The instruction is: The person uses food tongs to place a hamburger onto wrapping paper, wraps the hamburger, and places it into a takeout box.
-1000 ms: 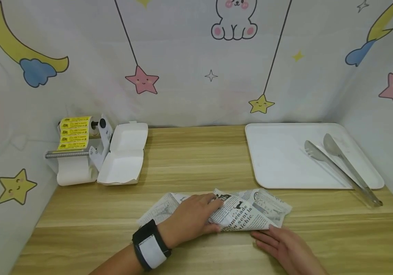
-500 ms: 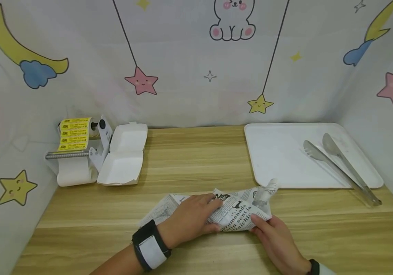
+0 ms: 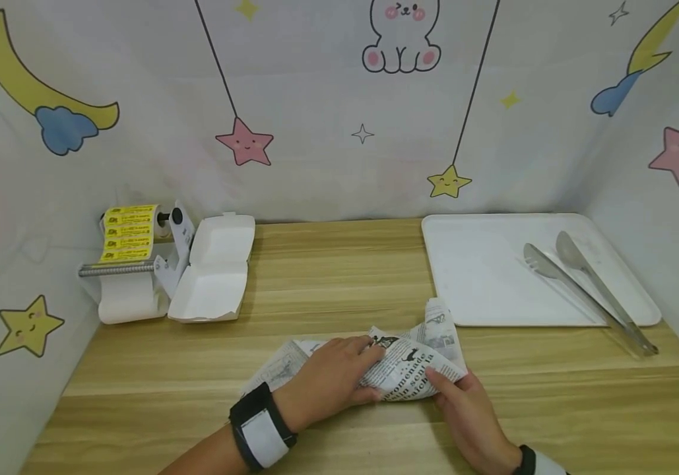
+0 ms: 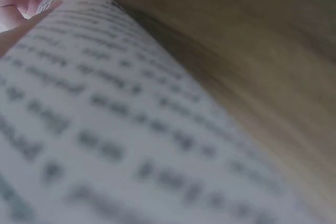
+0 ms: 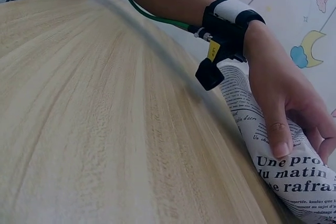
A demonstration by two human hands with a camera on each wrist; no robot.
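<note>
A sheet of newsprint-patterned wrapping paper [image 3: 413, 376] lies folded into a long bundle at the front of the table, its inside hidden. My left hand [image 3: 333, 373] holds the middle of the bundle from above. In the right wrist view, that left hand [image 5: 286, 95] has its thumb on the near side and its fingers bent over the top. At the bundle's right end my right hand [image 3: 470, 412] pinches the paper, thumb on top. The paper's right flap [image 3: 441, 330] stands folded up and inward. The left end [image 3: 280, 366] spreads out flat beyond the left wrist.
A white tray [image 3: 482, 284] stands at the back right with metal tongs [image 3: 588, 290] lying across its front edge. An open white takeaway box [image 3: 214, 284] sits at the back left, beside a label dispenser [image 3: 131, 257] with a yellow label roll. Printed walls enclose the wooden table [image 3: 339, 264].
My right hand has moved in from the paper's right corner and now pinches its end. The right flap has swung up and leftward. My left hand stays in place on the bundle.
</note>
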